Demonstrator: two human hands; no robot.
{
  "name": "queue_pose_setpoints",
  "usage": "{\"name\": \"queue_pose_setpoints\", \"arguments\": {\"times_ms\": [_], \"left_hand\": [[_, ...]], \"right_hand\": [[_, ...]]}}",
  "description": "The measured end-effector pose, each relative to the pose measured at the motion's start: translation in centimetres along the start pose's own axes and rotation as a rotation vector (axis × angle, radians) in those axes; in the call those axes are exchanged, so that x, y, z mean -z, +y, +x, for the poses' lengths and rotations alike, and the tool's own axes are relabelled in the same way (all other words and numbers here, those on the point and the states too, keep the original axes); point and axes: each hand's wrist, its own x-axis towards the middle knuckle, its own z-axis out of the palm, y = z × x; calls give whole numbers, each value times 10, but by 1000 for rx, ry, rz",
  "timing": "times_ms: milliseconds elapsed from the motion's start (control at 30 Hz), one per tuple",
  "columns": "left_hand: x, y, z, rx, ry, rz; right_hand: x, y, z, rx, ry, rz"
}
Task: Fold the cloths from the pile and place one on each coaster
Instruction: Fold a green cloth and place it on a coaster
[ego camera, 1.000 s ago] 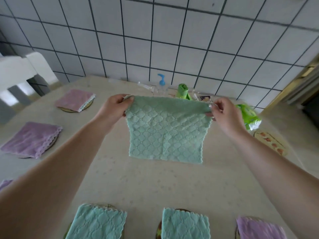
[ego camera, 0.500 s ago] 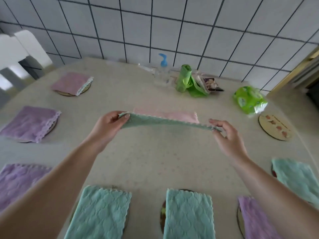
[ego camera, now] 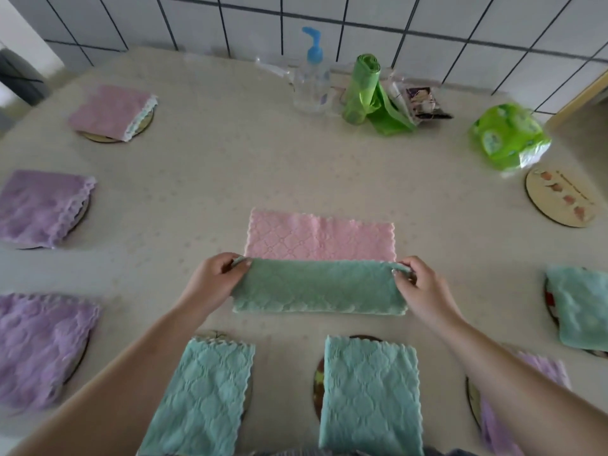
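Note:
A green cloth [ego camera: 319, 287] lies folded in half as a long strip in the middle of the table. My left hand [ego camera: 210, 281] pinches its far left corner and my right hand [ego camera: 418, 284] pinches its far right corner. Behind it a pink cloth [ego camera: 319, 236] lies flat on the table. One round wooden coaster [ego camera: 559, 199] at the right is bare. Folded cloths cover the other coasters: pink [ego camera: 112, 110] and purple [ego camera: 39, 205] [ego camera: 39, 347] at the left, green [ego camera: 200, 396] [ego camera: 370, 393] in front, purple [ego camera: 506, 432] and green [ego camera: 579, 304] at the right.
Along the tiled wall at the back stand a clear pump bottle with a blue top [ego camera: 311, 77], a roll of green bags [ego camera: 363, 90], a dark packet [ego camera: 424, 103] and a green tissue pack [ego camera: 508, 136]. The table [ego camera: 263, 166] is beige.
The green cloth was held up hanging open, then came down onto the table in front of the pink cloth and is now folded in half. My view tilted down.

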Motion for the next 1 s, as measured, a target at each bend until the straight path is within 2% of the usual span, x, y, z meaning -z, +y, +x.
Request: {"name": "queue_pose_setpoints", "arguments": {"times_ms": [167, 300, 633, 800, 833, 900, 933, 1000], "left_hand": [[-5, 23, 35, -2, 20, -65], [-6, 33, 63, -50, 93, -6], [-13, 36, 99, -77, 119, 188], [-13, 42, 100, -44, 174, 135], [-12, 43, 94, -80, 228, 172], [-18, 45, 76, -281, 328, 326], [-26, 46, 66, -413, 313, 396], [-51, 42, 51, -571, 133, 558]], "right_hand": [[2, -5, 39, -48, 79, 43], [-1, -6, 69, -85, 111, 25], [-7, -1, 96, -120, 94, -39], [-7, -9, 95, -143, 115, -12], [-7, -11, 90, -94, 159, -37], [-12, -22, 77, 98, 228, -152], [-19, -29, 69, 189, 205, -200], [-41, -44, 55, 273, 31, -322]]}}
